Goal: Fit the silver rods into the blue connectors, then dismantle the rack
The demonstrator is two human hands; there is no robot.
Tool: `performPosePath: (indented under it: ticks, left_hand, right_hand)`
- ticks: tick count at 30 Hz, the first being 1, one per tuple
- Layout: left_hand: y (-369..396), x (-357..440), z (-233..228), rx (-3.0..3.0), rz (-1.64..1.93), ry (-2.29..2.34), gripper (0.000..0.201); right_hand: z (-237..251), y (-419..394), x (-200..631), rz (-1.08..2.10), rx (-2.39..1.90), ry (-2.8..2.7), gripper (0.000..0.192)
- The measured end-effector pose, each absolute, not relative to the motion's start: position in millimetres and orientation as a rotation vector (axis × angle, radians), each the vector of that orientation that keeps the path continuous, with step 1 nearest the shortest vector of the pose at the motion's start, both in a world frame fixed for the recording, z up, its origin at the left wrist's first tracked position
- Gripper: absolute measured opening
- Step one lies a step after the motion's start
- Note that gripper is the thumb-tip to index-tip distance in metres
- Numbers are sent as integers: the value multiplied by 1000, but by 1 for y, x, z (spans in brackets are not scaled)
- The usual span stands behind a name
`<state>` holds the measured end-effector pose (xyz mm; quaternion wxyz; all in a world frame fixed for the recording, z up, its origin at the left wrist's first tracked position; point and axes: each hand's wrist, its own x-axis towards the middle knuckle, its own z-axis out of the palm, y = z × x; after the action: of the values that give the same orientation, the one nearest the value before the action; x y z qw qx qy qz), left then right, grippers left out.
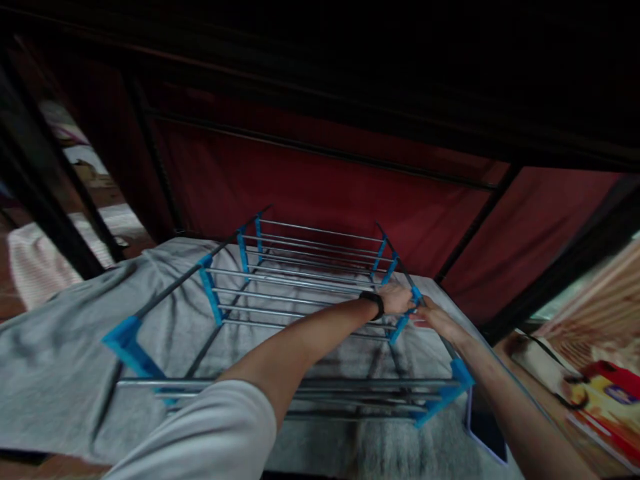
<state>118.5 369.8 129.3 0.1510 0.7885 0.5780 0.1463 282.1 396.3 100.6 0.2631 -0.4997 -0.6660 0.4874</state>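
A metal shoe rack [300,279] with thin grey tubes and blue plastic brackets lies on a grey blanket. My left hand [397,298] reaches across the tubes from the left, a black band on its wrist. Its fingers are closed on a blue bracket [416,295] on the rack's right side. From the outer side, my right hand [431,315] grips the same bracket and side tube, thumb and fingers close to my left hand. The two hands partly cover this joint. My left arm hides part of the near tubes.
Under the rack, the grey blanket [45,373] covers a raised surface. Dark red cloth panels [310,180] in a dark frame stand behind it. A dark tablet or phone with a pale edge [485,427] lies at near right. Beyond are a yellow and red package [613,400] and a strapped bag [540,360].
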Motion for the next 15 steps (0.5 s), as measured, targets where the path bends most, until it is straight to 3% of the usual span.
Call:
performPosePath:
  ticks: [10,13,15]
  left_hand:
    - [300,62,143,2597,418,1661,54]
    - [261,27,156,2554,370,1607,41]
    - [231,0,168,2511,396,1574,31]
  right_hand:
    - [101,399,287,1301,-1435,-1866,41]
    - [104,400,294,1302,-1377,-1918,43]
    - [109,399,300,1132,-1315,-2001,48]
